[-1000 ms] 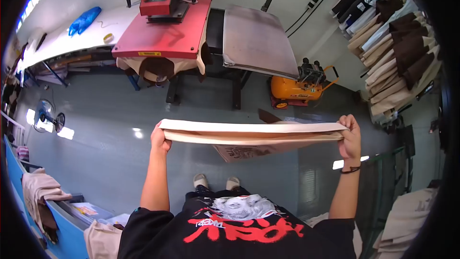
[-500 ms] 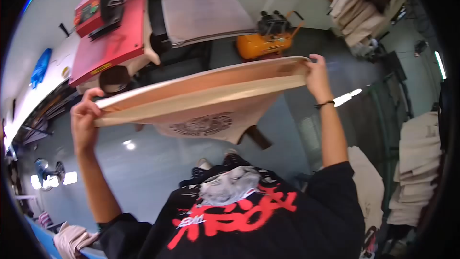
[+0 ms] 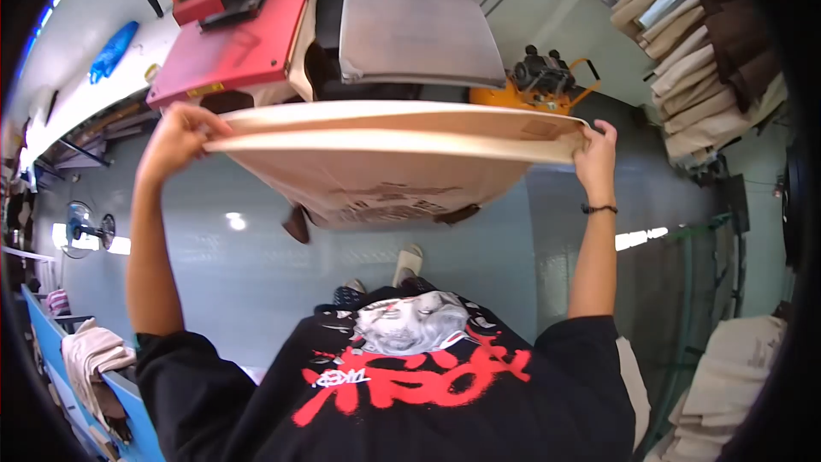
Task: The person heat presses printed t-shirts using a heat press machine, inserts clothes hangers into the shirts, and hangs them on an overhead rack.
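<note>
A beige shirt (image 3: 376, 180) with a dark print and brown sleeves hangs stretched between my hands, its hem opening facing up toward me. My left hand (image 3: 178, 141) grips the hem's left corner, fingers closed on the cloth. The right corner is pinched in my right hand (image 3: 596, 154). Beyond the shirt, a flat grey platen (image 3: 419, 26) stands beside the red heat press (image 3: 248, 34), which has beige cloth under its plate.
An orange air compressor (image 3: 530, 90) sits on the floor behind the platen. Shirts hang on a rack (image 3: 684, 68) at the right. A fan (image 3: 85, 229) stands at the left, near a blue rail (image 3: 128, 402) with draped cloth. More garments (image 3: 727, 376) are at the lower right.
Over the last second my hands have spread apart and risen with the shirt, widening its hem. Since the last half second, the shirt has levelled out and the view has swung back.
</note>
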A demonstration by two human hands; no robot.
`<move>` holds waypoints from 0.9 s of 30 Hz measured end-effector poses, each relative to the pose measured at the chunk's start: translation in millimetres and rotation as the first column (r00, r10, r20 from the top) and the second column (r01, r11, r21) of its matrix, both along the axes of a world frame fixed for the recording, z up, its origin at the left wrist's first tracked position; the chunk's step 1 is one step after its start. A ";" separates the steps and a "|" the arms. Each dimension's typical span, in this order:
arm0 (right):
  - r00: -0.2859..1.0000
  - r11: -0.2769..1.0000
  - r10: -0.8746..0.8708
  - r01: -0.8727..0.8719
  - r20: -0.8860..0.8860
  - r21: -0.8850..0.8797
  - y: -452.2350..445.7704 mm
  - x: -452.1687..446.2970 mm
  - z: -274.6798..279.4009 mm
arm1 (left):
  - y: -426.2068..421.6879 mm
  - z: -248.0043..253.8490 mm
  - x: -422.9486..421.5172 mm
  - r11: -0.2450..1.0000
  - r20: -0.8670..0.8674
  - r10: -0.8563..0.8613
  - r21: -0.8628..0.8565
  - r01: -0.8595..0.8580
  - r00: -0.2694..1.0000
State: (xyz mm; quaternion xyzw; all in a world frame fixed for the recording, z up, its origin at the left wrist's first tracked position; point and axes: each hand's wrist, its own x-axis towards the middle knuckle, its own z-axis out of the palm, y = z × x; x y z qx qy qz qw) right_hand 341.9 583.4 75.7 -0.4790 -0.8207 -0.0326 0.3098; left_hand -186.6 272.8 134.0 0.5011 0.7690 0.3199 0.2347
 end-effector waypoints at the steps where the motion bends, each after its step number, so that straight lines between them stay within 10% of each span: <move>1: 0.995 0.998 -0.043 0.038 0.095 0.056 4.7 -1.0 -3.8 | 6.4 -1.4 10.0 0.996 -0.046 0.035 -0.076 -0.038 0.998; 5: 0.996 0.987 0.033 -0.019 0.085 -0.160 39.4 11.2 -26.5 | 24.4 -37.6 41.0 1.000 -0.377 -0.018 -0.018 0.012 0.926; 8: 0.700 0.722 -0.026 -0.481 -0.714 -0.498 53.7 7.4 -53.0 | 30.9 -53.8 73.1 0.988 -0.488 0.154 0.052 -0.147 0.859; 9: 0.338 0.446 -0.354 -0.758 -0.872 -0.476 52.4 3.9 -60.6 | 30.3 -77.7 72.8 0.954 -0.382 0.279 0.216 -0.209 0.881; 11: 0.106 0.319 -0.537 -0.893 -0.837 -0.318 55.7 -0.9 -85.7 | 41.8 -114.9 88.8 0.847 0.385 0.402 0.188 -0.497 0.831; 12: 0.096 0.342 -0.633 -0.856 -0.768 -0.388 61.3 -5.3 -99.4 | 54.0 -133.7 100.7 0.747 0.768 0.286 0.196 -0.635 0.573; 14: 0.126 0.153 -0.755 -0.920 -0.643 -0.360 74.8 -9.9 -97.9 | 78.3 -162.1 101.8 0.651 0.938 0.174 0.118 -0.750 0.298; 17: 0.554 0.335 -0.184 -0.741 -0.812 -0.582 97.9 -22.8 -77.5 | 102.8 -148.5 86.2 0.720 0.947 0.259 -0.057 -0.692 0.191; 18: 0.691 0.383 -0.066 -0.649 -0.720 -0.658 117.3 -22.0 -82.2 | 113.5 -141.0 77.3 0.798 0.830 0.382 -0.075 -0.599 0.405; 19: 0.828 0.443 0.180 -0.550 -0.531 -0.708 135.6 -24.6 -84.3 | 123.0 -143.4 73.0 0.894 0.359 0.432 -0.047 -0.446 0.828; 20: 0.881 0.535 0.391 -0.454 -0.268 -0.712 154.0 -32.2 -84.8 | 133.0 -151.3 60.7 0.942 -0.223 0.265 -0.147 -0.301 0.938; 23: 0.781 0.223 0.594 0.072 0.194 -0.972 215.1 -61.5 -107.2 | 202.7 -166.8 56.4 0.664 -0.423 -0.043 -0.689 -0.291 0.905; 26: 0.634 0.086 0.722 0.318 0.279 -0.944 293.9 -91.7 -152.4 | 273.4 -172.1 9.5 0.507 -0.321 -0.395 -0.857 -0.087 0.861; 27: 0.732 -0.041 0.653 0.289 0.193 -0.956 315.7 -104.2 -132.5 | 290.9 -164.6 -7.3 0.622 -0.411 -0.373 -0.776 -0.105 0.832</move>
